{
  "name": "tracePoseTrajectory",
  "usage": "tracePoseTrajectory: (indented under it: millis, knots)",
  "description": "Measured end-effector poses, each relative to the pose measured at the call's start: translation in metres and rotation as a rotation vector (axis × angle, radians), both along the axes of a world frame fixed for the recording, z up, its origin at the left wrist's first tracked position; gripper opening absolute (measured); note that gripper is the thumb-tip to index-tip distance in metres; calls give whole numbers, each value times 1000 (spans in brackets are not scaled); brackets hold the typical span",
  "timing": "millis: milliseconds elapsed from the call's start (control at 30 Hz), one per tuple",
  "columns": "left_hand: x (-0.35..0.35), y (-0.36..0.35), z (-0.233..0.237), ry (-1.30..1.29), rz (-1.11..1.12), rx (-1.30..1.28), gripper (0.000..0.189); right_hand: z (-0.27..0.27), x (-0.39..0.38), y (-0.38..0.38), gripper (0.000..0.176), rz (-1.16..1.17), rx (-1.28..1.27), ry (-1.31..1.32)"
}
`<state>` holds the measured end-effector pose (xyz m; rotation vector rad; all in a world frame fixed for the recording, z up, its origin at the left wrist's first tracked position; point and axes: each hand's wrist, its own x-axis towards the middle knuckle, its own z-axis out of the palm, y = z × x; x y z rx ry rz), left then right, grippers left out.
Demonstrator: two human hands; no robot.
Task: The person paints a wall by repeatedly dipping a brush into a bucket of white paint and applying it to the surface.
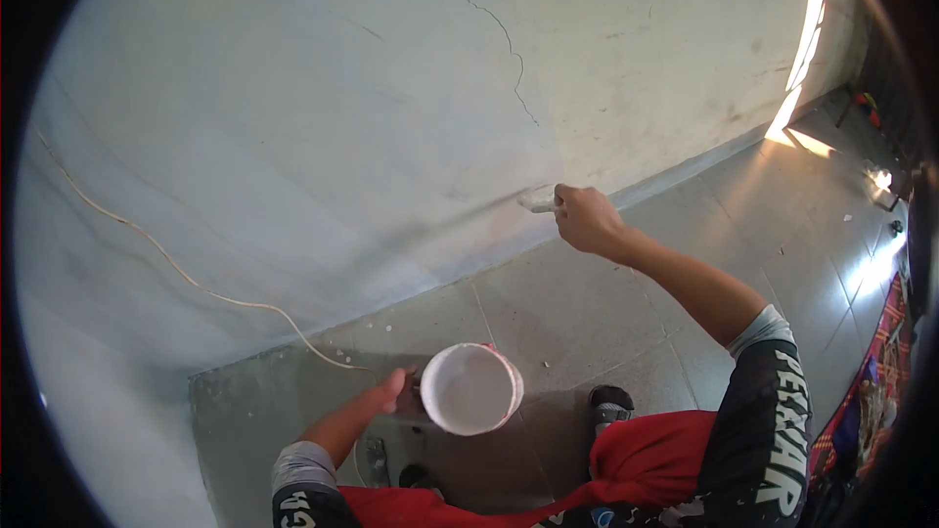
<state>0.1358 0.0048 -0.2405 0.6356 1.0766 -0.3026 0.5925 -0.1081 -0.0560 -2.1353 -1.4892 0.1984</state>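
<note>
A paintbrush (535, 201) coated in white is pinched in my right hand (587, 218), its head at the lower part of the pale wall (372, 98). My right arm stretches forward to it. My left hand (396, 392) is closed at the left side of a white bucket (516, 393), with the fingers partly hidden. Pale liquid paint (471, 391) shows inside the bucket, whose outer edge has reddish marks. A dark crack (512, 49) runs down the wall above the brush.
A pale cable (196, 282) hangs along the wall and drops to the grey tiled floor (704, 254). White drips dot the floor by the wall base. A red plaid cloth (892, 318) with assorted items lies at far right. Sunlight stripes the wall's right end.
</note>
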Motion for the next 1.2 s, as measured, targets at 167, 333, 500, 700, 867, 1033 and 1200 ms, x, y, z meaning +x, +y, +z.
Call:
tracePoseTrajectory:
  millis: [167,333,500,700,867,1033,1200]
  knots:
    - [-9,-9,-36,-423,-33,193,72,115,13,29,14,5,259,-112]
    - [62,43,50,209,-488,572,61,219,-14,19,3,-6,822,-223]
    - [110,60,134,205,-502,1028,59,242,-21,18,17,-118,826,-268]
    - [82,57,106,400,-966,1306,55,89,-6,44,50,-106,658,-389]
    - [73,84,67,529,-1337,1148,54,29,-17,14,34,-83,244,-197]
    - [129,90,75,363,-1230,1395,50,67,0,-1,23,-29,135,-38]
    - [175,64,55,298,-1326,1146,35,215,14,30,15,-5,426,-270]
